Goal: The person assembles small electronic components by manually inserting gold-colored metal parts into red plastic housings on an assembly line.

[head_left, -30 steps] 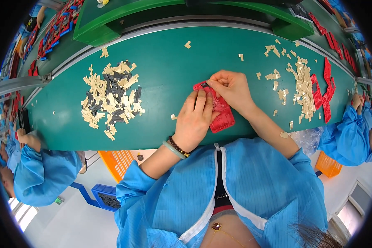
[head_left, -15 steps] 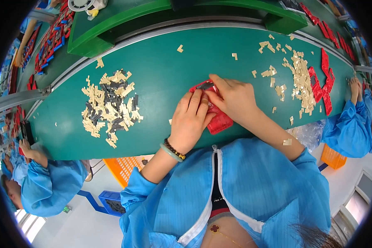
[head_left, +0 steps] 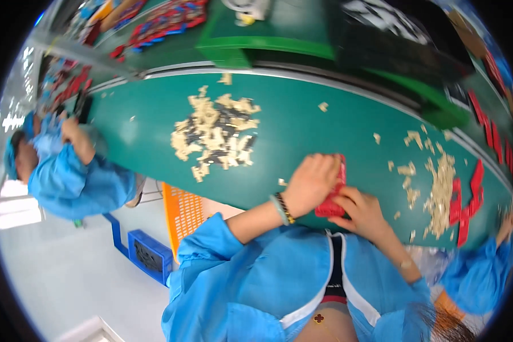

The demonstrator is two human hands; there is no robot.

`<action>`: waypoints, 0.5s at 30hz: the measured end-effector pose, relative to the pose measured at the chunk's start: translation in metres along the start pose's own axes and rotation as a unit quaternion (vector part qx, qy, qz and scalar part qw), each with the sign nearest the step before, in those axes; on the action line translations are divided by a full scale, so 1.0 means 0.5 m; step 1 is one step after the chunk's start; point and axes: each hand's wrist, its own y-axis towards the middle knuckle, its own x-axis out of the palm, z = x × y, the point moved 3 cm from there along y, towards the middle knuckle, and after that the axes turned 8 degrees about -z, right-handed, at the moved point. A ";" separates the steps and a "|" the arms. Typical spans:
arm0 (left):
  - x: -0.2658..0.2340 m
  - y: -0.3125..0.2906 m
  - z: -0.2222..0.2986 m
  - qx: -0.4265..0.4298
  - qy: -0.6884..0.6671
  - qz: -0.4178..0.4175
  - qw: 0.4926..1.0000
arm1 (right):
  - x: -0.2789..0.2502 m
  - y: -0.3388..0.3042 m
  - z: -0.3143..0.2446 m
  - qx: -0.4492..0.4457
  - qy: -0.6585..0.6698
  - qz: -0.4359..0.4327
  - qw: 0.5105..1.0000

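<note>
A red plastic shell (head_left: pixel 326 208) lies at the front edge of the green table, close to my body. Over its upper left part my left hand (head_left: pixel 312 183) is curled, the fingers pressed onto it and hiding much of its face. At its lower right side my right hand (head_left: pixel 360 212) grips the edge, thumb below and fingers above. Left of my hands is a pile of cream L-shaped pieces mixed with dark strips (head_left: pixel 216 134). More cream pieces (head_left: pixel 440 196) are heaped on the right, beside several red shells (head_left: pixel 474 196).
A green shelf (head_left: pixel 268 47) runs along the back. Co-workers in blue sit at the left (head_left: pixel 80 176) and right (head_left: pixel 476 273). Below the table stand an orange basket (head_left: pixel 182 214) and a blue crate (head_left: pixel 148 256). Loose cream pieces (head_left: pixel 407 169) lie scattered on the table.
The view has swung, so the table and piles sit differently in the picture. My right hand has moved from the shell's top end to its lower right side; my left hand now covers the upper part.
</note>
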 end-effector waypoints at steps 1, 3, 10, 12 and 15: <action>-0.004 0.000 0.004 0.005 0.006 -0.005 1.000 | 0.001 -0.005 -0.007 -0.009 -0.014 0.002 1.000; -0.003 0.000 0.009 0.011 0.062 0.008 0.998 | 0.012 -0.014 -0.006 -0.036 -0.011 -0.001 0.999; -0.002 0.016 0.003 0.075 0.042 -0.009 0.996 | 0.004 -0.002 -0.007 -0.062 -0.040 -0.021 0.997; 0.002 0.028 0.002 0.075 0.018 -0.002 0.997 | -0.002 0.019 -0.010 -0.105 -0.052 -0.051 0.992; 0.008 0.031 0.004 0.026 -0.001 0.015 1.000 | -0.011 0.025 -0.003 -0.102 -0.063 -0.078 0.990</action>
